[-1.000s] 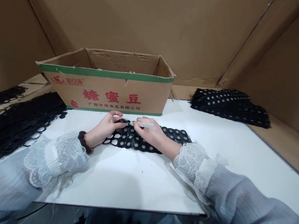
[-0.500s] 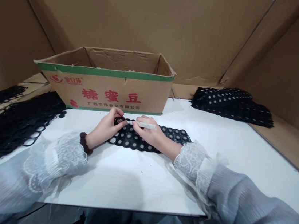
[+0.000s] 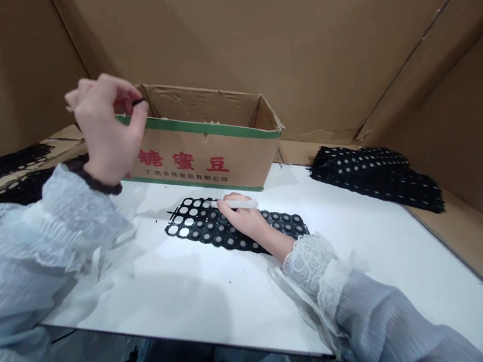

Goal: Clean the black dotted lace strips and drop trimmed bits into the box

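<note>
A black perforated sheet [image 3: 213, 230] with rows of round rings lies flat on the white tabletop [image 3: 191, 293]. Its left end shows open white holes; elsewhere the rings have dark rims and grey centres. My right hand [image 3: 248, 222] rests on the sheet, closed around a slim white pen-like tool [image 3: 242, 204] whose tip points left at the top row. Raised in front of the carton's left side, my left hand [image 3: 107, 134] pinches a small black piece [image 3: 138, 102] between thumb and forefinger. The piece is too small to name exactly.
Behind the sheet stands an open cardboard carton [image 3: 210, 147] with a green rim and red lettering. Dark perforated sheets [image 3: 376, 174] are piled at the back right. More black lattice strips [image 3: 9, 186] lie at the left, and cardboard walls [image 3: 330, 50] surround the table.
My left hand has left the sheet, moving up and left to the carton with a small black piece pinched. My right hand stays on the sheet with the white tool.
</note>
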A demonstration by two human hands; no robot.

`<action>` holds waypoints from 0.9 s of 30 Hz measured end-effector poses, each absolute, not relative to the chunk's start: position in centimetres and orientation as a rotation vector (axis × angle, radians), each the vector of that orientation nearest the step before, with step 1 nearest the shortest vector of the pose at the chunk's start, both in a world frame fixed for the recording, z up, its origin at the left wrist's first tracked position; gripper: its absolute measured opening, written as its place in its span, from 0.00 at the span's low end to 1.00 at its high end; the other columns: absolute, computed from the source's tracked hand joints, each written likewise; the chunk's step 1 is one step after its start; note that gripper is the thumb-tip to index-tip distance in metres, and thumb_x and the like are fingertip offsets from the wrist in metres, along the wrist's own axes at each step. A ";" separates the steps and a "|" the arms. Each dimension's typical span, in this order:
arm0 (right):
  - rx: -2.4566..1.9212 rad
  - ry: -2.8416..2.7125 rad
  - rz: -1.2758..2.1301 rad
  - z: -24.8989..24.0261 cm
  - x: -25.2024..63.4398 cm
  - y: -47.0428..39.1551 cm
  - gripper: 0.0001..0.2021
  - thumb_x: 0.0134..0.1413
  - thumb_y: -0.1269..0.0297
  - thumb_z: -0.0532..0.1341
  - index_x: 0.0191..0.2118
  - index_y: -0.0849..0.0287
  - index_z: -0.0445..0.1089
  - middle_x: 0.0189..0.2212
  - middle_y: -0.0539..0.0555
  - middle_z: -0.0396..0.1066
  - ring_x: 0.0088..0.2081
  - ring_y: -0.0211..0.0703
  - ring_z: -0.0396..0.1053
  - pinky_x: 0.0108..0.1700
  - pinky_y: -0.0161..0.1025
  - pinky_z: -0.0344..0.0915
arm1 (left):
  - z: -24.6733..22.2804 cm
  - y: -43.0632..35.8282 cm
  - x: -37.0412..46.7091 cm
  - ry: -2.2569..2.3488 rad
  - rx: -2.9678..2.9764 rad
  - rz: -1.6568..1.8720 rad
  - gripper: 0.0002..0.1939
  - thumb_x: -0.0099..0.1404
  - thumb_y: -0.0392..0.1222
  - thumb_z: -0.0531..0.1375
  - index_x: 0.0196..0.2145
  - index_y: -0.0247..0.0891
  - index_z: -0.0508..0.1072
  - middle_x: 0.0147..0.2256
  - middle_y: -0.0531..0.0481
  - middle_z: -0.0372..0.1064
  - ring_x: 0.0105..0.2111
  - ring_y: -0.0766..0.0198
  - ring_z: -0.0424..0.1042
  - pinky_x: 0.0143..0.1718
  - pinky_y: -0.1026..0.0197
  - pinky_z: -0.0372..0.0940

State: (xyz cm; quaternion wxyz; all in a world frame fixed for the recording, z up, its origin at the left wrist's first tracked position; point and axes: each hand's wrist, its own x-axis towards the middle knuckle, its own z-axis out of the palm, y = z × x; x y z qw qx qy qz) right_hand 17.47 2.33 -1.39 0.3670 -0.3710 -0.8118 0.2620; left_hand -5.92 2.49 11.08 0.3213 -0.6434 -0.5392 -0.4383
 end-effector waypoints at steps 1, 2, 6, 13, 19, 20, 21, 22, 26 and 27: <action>-0.942 -2.084 0.683 -1.2 17.6 2.3 0.17 0.55 0.63 0.49 0.17 0.58 0.48 0.19 0.48 0.56 0.26 0.36 0.59 0.33 0.35 0.56 | 11.9 3.4 -5.9 -1.444 -1.685 -1.151 0.09 0.63 0.42 0.52 0.41 0.39 0.68 0.33 0.51 0.68 0.44 0.56 0.65 0.45 0.45 0.54; -0.940 -2.083 0.702 -1.0 17.7 2.3 0.17 0.55 0.63 0.49 0.17 0.58 0.48 0.20 0.48 0.57 0.26 0.37 0.60 0.34 0.35 0.56 | 12.4 4.3 -5.8 -1.507 -1.678 -1.146 0.09 0.62 0.41 0.53 0.39 0.38 0.69 0.32 0.52 0.68 0.42 0.55 0.66 0.44 0.44 0.54; -0.958 -2.099 0.792 -0.4 18.0 2.2 0.17 0.53 0.66 0.50 0.15 0.58 0.51 0.21 0.49 0.59 0.29 0.37 0.61 0.38 0.36 0.57 | 11.3 5.8 -5.1 -1.652 -1.779 -1.047 0.13 0.63 0.43 0.51 0.38 0.35 0.72 0.36 0.47 0.68 0.43 0.52 0.64 0.45 0.42 0.53; -0.968 -2.108 0.823 -0.3 17.8 2.2 0.17 0.51 0.67 0.51 0.14 0.58 0.54 0.22 0.50 0.59 0.31 0.39 0.62 0.39 0.38 0.57 | 1.7 0.8 -3.0 -1.445 -2.543 -0.607 0.14 0.63 0.47 0.50 0.41 0.38 0.69 0.42 0.46 0.68 0.45 0.56 0.62 0.48 0.52 0.56; -1.002 -2.073 0.858 0.0 17.7 1.9 0.17 0.51 0.66 0.52 0.14 0.59 0.54 0.24 0.50 0.60 0.32 0.38 0.62 0.40 0.37 0.57 | 0.3 0.4 -2.2 -1.786 -3.029 -0.852 0.12 0.59 0.46 0.55 0.38 0.37 0.67 0.41 0.46 0.67 0.43 0.57 0.65 0.46 0.54 0.58; -1.003 -2.059 0.867 0.0 17.7 1.9 0.17 0.51 0.66 0.52 0.14 0.59 0.55 0.24 0.50 0.60 0.32 0.38 0.62 0.40 0.37 0.57 | 0.4 0.3 -2.1 -1.904 -3.056 -0.964 0.11 0.58 0.46 0.55 0.37 0.37 0.67 0.38 0.47 0.68 0.39 0.58 0.66 0.42 0.56 0.60; -0.999 -2.048 0.870 -0.1 17.7 1.9 0.17 0.51 0.67 0.52 0.14 0.59 0.55 0.24 0.50 0.60 0.32 0.37 0.62 0.39 0.37 0.57 | 0.6 0.1 -1.8 -2.030 -3.060 -1.101 0.11 0.57 0.45 0.56 0.37 0.37 0.66 0.35 0.49 0.68 0.36 0.60 0.67 0.38 0.58 0.61; -0.990 -2.038 0.868 -0.1 17.7 1.9 0.16 0.51 0.67 0.52 0.14 0.59 0.55 0.24 0.50 0.60 0.31 0.37 0.62 0.39 0.37 0.57 | 0.6 -0.1 -1.6 -2.146 -3.038 -1.262 0.13 0.56 0.45 0.57 0.38 0.37 0.65 0.34 0.49 0.68 0.34 0.61 0.67 0.35 0.59 0.61; -0.981 -2.020 0.852 -0.2 17.7 2.1 0.17 0.52 0.68 0.52 0.14 0.59 0.56 0.23 0.49 0.59 0.31 0.37 0.62 0.39 0.37 0.56 | 0.3 -0.9 -0.8 -2.381 -2.820 -1.817 0.22 0.52 0.43 0.61 0.44 0.39 0.60 0.34 0.51 0.67 0.30 0.64 0.67 0.30 0.63 0.61; -0.991 -2.019 0.849 -0.3 17.7 2.1 0.17 0.52 0.67 0.52 0.14 0.59 0.56 0.24 0.49 0.59 0.31 0.37 0.62 0.39 0.37 0.56 | 0.2 -1.0 -0.7 -2.387 -2.786 -1.879 0.23 0.51 0.42 0.62 0.45 0.39 0.60 0.34 0.51 0.67 0.29 0.65 0.67 0.29 0.64 0.61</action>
